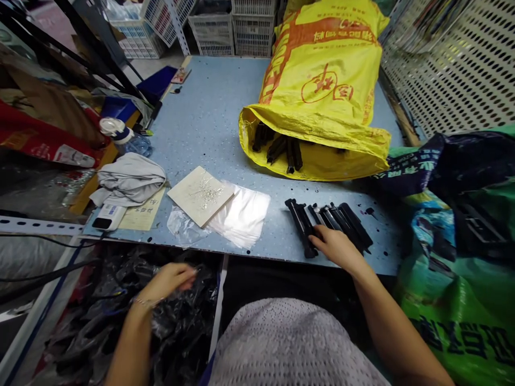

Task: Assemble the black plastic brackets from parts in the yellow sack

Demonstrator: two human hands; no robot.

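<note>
My right hand (336,245) is at the table's front edge, its thumb and fingers closed on one of the long black plastic parts (300,222). More such black parts (350,222) lie side by side just beyond and to the right of its fingers. My left hand (175,279) is in front of the table, above a heap of black parts in clear plastic bags (161,335). Its fingers are curled together and slightly blurred; whatever they may hold cannot be made out. Between the hands, clear plastic bags (247,214) lie partly under a pale square board (201,195) with small shiny bits on it.
A large yellow sack (322,69) lies with its mouth toward me, black parts inside. At the left are a grey cloth (131,177), a white device (109,216), and a water bottle (124,136). Green bags (458,305) stand at the right; white crates (253,35) behind.
</note>
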